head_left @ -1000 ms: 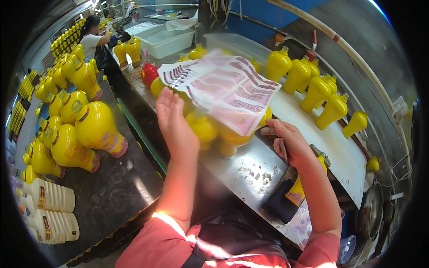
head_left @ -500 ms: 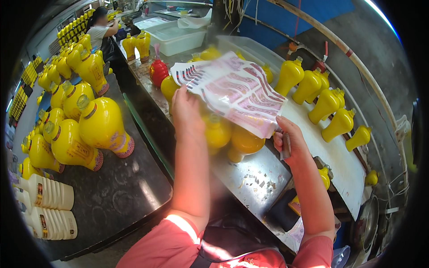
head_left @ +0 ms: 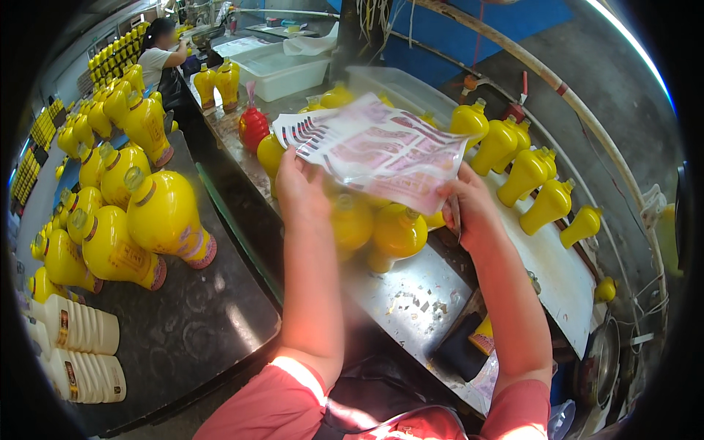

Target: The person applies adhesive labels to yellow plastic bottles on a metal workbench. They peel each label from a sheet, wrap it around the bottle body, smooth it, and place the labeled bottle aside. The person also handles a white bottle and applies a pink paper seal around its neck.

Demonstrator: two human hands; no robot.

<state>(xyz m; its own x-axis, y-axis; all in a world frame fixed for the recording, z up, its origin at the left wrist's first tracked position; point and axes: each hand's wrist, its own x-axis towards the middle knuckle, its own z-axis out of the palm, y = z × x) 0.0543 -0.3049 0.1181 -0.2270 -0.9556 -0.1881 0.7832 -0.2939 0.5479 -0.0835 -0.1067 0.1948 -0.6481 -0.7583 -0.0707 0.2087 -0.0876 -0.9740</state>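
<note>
Between both hands hangs a thin, glossy decal sheet (head_left: 381, 147) with pink-purple patterns and dark strips on white. My left hand (head_left: 302, 183) pinches its near left edge, thumb on top. My right hand (head_left: 473, 204) grips the right corner; a small flat greyish tool, perhaps a scraper, also sits in those fingers. Below the sheet stand several glossy yellow bottles, one yellow bottle (head_left: 400, 232) showing plainly and others partly hidden. Just beyond my left hand is a red squeeze bottle (head_left: 254, 129) with a pink nozzle.
More yellow bottles crowd the dark table (head_left: 213, 323) at left, beside stacked cream containers (head_left: 81, 359). A row of yellow bottles (head_left: 522, 176) lines the pale board at right. Behind is a white tub (head_left: 286, 77). Scraps lie on the metal bench (head_left: 418, 301). A person (head_left: 163, 59) works far left.
The sheet has shifted slightly left and flattened out. My right hand has risen a little and turned, with the small tool now less visible. Both hands keep hold of the sheet.
</note>
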